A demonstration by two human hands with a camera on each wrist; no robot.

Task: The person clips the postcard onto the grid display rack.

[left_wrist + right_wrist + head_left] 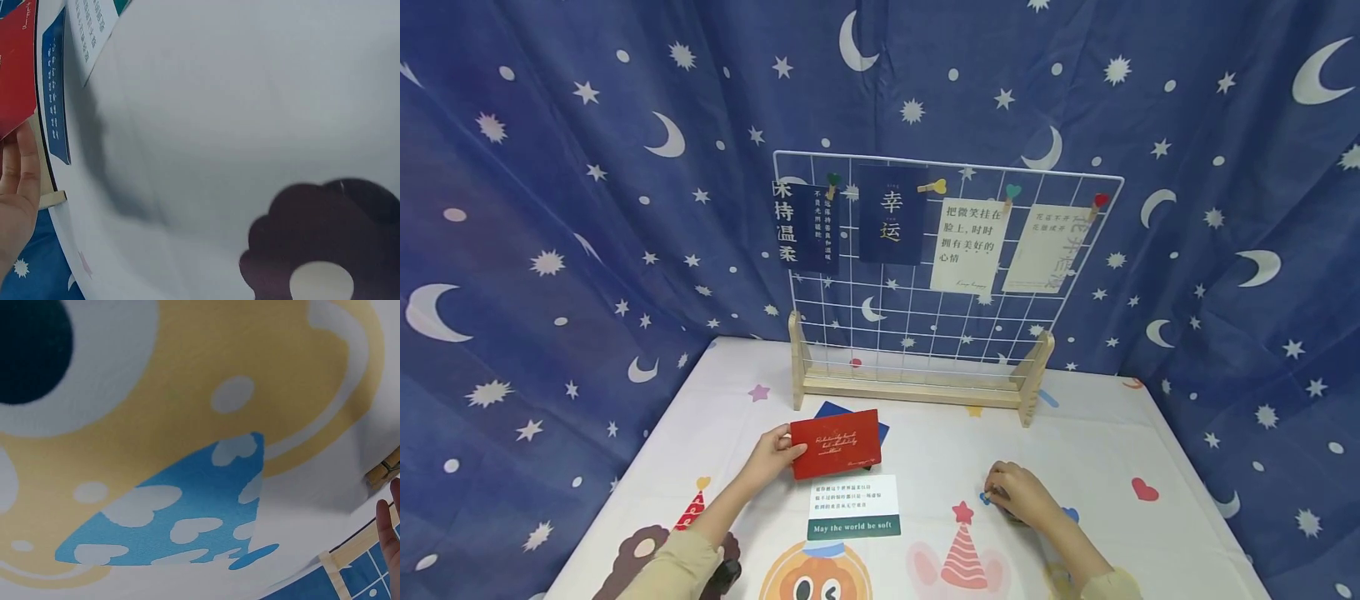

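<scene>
My left hand [771, 457] pinches a red card [838, 442] with pale script by its left edge, thumb on the front. Partly hidden behind that card lies a blue card [829, 409]. Just in front is a white card with a green band [853, 506], flat on the table. Over to the right, my right hand [1018, 493] pinches a small wooden clothespin [382, 472]; a bit of blue shows at its fingertips in the head view.
A white wire grid [917, 332] on wooden feet [1036, 379] stands at the back. Several cards hang from it on heart-topped clothespins, among them a dark blue card [891, 215] and a white card [968, 246]. A starry blue curtain [550, 208] surrounds the printed tablecloth [1090, 450].
</scene>
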